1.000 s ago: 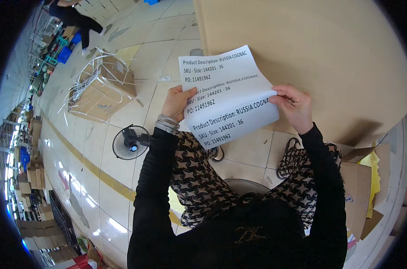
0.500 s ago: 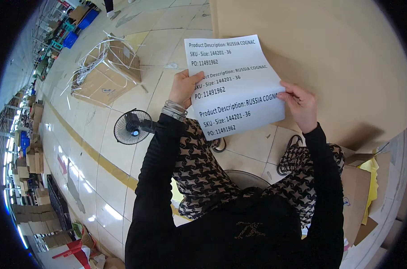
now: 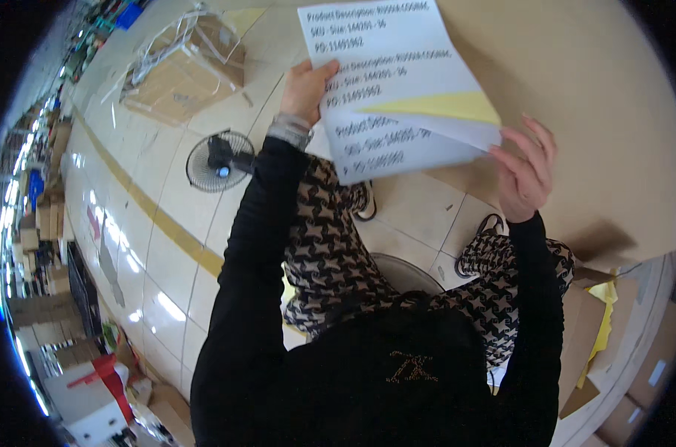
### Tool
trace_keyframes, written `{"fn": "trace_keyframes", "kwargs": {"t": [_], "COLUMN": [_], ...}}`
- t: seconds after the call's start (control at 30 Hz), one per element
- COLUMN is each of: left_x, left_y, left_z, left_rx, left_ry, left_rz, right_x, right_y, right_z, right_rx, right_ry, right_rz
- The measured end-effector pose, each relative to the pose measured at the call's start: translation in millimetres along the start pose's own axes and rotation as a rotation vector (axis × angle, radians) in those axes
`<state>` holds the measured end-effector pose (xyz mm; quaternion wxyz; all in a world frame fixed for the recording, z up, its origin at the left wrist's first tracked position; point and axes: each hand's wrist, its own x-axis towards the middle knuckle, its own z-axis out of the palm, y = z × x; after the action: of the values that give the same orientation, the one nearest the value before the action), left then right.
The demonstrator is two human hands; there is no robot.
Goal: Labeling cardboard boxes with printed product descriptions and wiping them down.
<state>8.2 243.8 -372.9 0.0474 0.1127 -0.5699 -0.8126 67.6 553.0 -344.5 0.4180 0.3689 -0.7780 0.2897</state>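
Observation:
A white sheet of printed sticker labels (image 3: 386, 48) is held up in front of me over a large brown cardboard surface. My left hand (image 3: 302, 93) grips its left edge, thumb on top. At the right edge, my right hand (image 3: 528, 171) pinches the raised corner of the lowest label (image 3: 379, 153) between thumb and finger, its other fingers apart. That label is partly lifted and curled, so a wedge of yellow backing (image 3: 450, 106) shows above it. Toward the left the label still lies against the sheet.
The large brown cardboard (image 3: 591, 97) fills the right side, close to my right hand. To the left stand a small black fan (image 3: 220, 160) and a carton (image 3: 189, 74) with white straps. More cardboard (image 3: 580, 328) and yellow paper (image 3: 602, 320) lie at lower right.
My right hand has pulled the lowest label's right end up from its backing, uncovering yellow. Sheet and left hand sit higher in view; the surroundings have shifted upward too.

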Motion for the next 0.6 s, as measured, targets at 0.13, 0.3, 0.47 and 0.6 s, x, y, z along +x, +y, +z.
{"fn": "trace_keyframes", "kwargs": {"t": [0.13, 0.3, 0.47, 0.6], "left_x": [24.7, 93.8, 113.5, 111.7], "left_y": [-0.4, -6.3, -101.6, -217.5], "left_z": [-21.3, -94.6, -179.1, -222.0], "left_rx": [0.024, -0.191, -0.375, 0.209], "left_ry": [0.095, 0.258, 0.318, 0.362], "left_rz": [0.093, 0.283, 0.023, -0.198], "right_x": [4.3, 7.1, -9.5, -30.1], "right_y": [0.7, 38.9, 94.8, 114.7], "right_z": [-3.8, -29.2, -80.2, -87.9], "right_rx": [0.011, 0.138, 0.501, 0.599], "right_ry": [0.008, 0.391, 0.435, 0.267], "right_rz": [-0.076, 0.519, 0.922, 1.015]}}
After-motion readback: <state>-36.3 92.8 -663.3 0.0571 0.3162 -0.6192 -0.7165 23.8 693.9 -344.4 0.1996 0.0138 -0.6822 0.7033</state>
